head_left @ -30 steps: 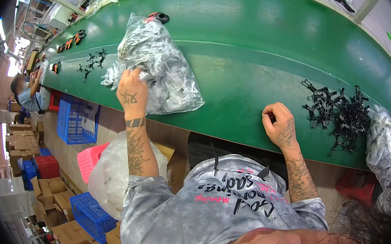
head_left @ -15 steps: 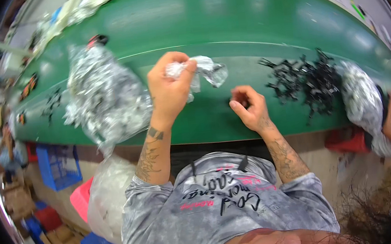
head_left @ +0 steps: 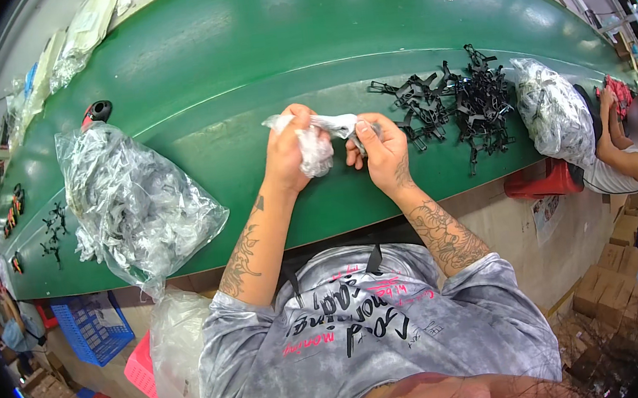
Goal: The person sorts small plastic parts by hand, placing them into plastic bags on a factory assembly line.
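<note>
Above the green table, a crumpled clear plastic bag point(head_left: 317, 155) is stretched between my two hands. My left hand point(head_left: 283, 152) is closed around its bunched part, and some film sticks out above the fingers. My right hand point(head_left: 384, 155) pinches the other end between thumb and fingers. Whether anything lies inside the film I cannot tell. To the right is a heap of black plastic frame-like parts point(head_left: 484, 104), with looser ones point(head_left: 418, 103) beside it. On my left lies a large clear sack point(head_left: 141, 206) stuffed with crumpled film, apart from my hands.
A black and red object point(head_left: 97, 112) sits behind the sack. Another filled clear sack point(head_left: 555, 113) stands at the right, near a seated person point(head_left: 630, 158). Small black parts point(head_left: 52, 235) lie far left. A blue crate point(head_left: 93, 327) and a red stool point(head_left: 543, 182) are below the table edge.
My right hand has come up to the plastic bag and taken hold of its free end, pulling it taut. My left hand still grips it. The whole view has shifted.
</note>
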`<state>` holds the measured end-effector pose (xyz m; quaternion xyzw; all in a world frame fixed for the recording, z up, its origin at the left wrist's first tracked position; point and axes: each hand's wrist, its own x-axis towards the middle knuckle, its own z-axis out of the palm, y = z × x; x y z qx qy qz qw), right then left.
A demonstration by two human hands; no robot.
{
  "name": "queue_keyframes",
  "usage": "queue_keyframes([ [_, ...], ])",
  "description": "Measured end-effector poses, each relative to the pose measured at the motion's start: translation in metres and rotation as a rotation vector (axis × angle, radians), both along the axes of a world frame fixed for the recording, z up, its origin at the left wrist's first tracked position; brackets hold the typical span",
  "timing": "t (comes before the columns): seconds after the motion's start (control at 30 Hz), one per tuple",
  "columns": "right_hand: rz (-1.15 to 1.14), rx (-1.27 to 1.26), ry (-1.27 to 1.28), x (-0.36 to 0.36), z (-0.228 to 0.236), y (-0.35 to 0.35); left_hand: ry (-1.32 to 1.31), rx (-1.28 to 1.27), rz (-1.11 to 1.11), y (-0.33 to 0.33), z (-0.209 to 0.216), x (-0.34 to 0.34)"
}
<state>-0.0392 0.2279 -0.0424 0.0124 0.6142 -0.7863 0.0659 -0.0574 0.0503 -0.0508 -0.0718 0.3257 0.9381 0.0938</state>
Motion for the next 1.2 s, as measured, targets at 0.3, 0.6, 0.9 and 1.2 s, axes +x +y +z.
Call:
queue_keyframes([
  [0.3,0.012,-0.168,0.012,-0.006,-0.006,0.008,0.145,0.251,0.048,-0.038,0.0,-0.009],
  [0.6,-0.014,-0.009,0.016,-0.006,0.002,0.004,0.273,-0.745,-0.081,-0.007,0.011,0.004],
  [0.9,0.037,-0.223,0.08,0.01,0.005,0.022,0.18,-0.422,-0.116,-0.018,0.005,0.0],
  [1.2,-0.467,0.204,0.549,-0.021,0.075,0.072,0.023,0.009,-0.107,-0.025,-0.001,-0.015],
])
